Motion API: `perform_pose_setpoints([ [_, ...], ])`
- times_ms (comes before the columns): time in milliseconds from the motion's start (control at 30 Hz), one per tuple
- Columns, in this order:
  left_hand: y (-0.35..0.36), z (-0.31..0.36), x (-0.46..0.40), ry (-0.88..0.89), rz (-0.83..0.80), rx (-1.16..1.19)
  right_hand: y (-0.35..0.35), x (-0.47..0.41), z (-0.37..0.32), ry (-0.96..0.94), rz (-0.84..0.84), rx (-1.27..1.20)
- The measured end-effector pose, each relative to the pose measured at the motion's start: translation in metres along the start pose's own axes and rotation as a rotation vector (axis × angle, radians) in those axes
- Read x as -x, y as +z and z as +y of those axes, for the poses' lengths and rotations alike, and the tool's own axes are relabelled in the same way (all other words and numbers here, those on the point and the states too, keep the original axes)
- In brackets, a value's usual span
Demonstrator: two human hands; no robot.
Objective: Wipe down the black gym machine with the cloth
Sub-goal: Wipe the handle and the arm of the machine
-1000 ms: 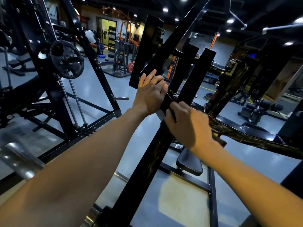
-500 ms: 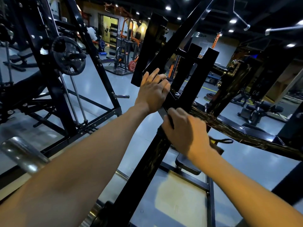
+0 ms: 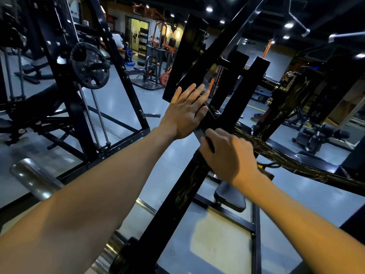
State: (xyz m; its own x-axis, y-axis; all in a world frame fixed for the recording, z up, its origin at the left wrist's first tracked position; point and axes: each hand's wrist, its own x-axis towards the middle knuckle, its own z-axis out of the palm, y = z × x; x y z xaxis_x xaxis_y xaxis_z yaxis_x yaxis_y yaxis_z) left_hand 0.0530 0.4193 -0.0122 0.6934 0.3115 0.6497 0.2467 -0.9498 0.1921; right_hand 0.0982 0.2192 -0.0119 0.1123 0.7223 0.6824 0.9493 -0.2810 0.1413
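**A:** Far to the left of the hands, a weight plate (image 3: pixel 89 65) hangs on the neighbouring rack (image 3: pixel 59 56), with a chrome bar (image 3: pixel 33 178) low beneath the left forearm. What is the left hand doing?

**B:** The left hand (image 3: pixel 184 111) lies flat, fingers straight and slightly spread, pressed against the sloping beam (image 3: pixel 167 198) of the black gym machine. No cloth shows under it; if one is there, the palm hides it, and that cannot be told.

**A:** And to its right?

**B:** The right hand (image 3: pixel 227 155) sits just below and beside the left, fingers curled round the beam's edge, gripping it. No cloth is visible here either.

**A:** How would the wiping step be done well?

**B:** Judging from this, the person would keep the right hand bracing the beam and press the flat palm evenly along its face, following the slope rather than crossing it.

**A:** Edges and room?

**B:** Above the left hand's fingertips the beam meets square uprights (image 3: pixel 254 91) and a bracket with sharp corners, so upward travel looks short. Downward, the beam runs bare toward the floor (image 3: pixel 296 214). A padded seat (image 3: pixel 231 198) sits below the right wrist, behind the beam.
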Motion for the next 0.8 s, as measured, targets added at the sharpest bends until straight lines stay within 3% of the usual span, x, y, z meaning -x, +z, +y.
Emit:
perform_pose_setpoints([
  [200,0.0,0.005,0.005,-0.047,-0.009,0.025,-0.002,-0.023,0.015,0.138,0.074,0.101],
  [433,0.0,0.009,0.007,-0.099,-0.029,0.106,0.001,0.023,-0.025,0.015,0.034,0.015],
  [633,-0.003,0.013,0.008,-0.133,-0.054,0.114,-0.003,-0.018,0.011,0.133,0.027,0.093],
  [800,-0.001,0.012,0.009,-0.115,-0.039,0.129,-0.005,0.009,-0.02,0.07,0.073,0.034],
])
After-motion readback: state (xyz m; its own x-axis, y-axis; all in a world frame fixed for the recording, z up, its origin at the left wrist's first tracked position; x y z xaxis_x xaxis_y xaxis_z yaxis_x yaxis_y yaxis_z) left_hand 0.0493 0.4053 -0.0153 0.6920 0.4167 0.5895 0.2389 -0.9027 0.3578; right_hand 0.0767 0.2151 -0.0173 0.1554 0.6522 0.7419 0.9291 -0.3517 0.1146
